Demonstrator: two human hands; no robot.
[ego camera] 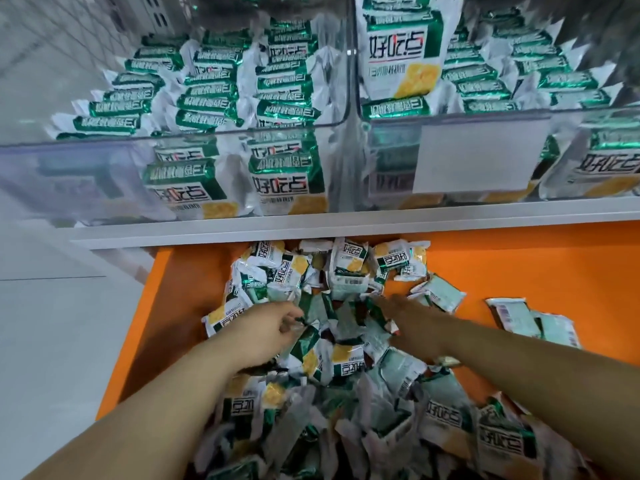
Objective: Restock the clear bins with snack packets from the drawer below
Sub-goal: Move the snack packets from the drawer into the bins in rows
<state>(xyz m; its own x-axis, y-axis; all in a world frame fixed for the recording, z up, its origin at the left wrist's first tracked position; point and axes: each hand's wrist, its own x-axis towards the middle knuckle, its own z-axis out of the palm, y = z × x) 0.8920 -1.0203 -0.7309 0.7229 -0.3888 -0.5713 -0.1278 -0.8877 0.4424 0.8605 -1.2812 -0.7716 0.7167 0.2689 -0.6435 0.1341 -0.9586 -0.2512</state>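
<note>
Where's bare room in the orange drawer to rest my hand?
Bare orange floor lies right of the packet pile, between the white shelf edge and the loose packets. A narrower strip runs left of the pile. The middle is crowded.

Orange drawer [536,271] pulled open, green-and-white snack packets [346,362] heaped loosely from back edge to front edge, a few strays lying flat toward the right edge. Above, left clear bin [104,147] and right clear bin [450,116] side by side, holding upright rows of the same packets.

Glossy foil-like packets [341,358], clear smooth plastic bins [180,174], matt orange drawer [519,271]
</note>
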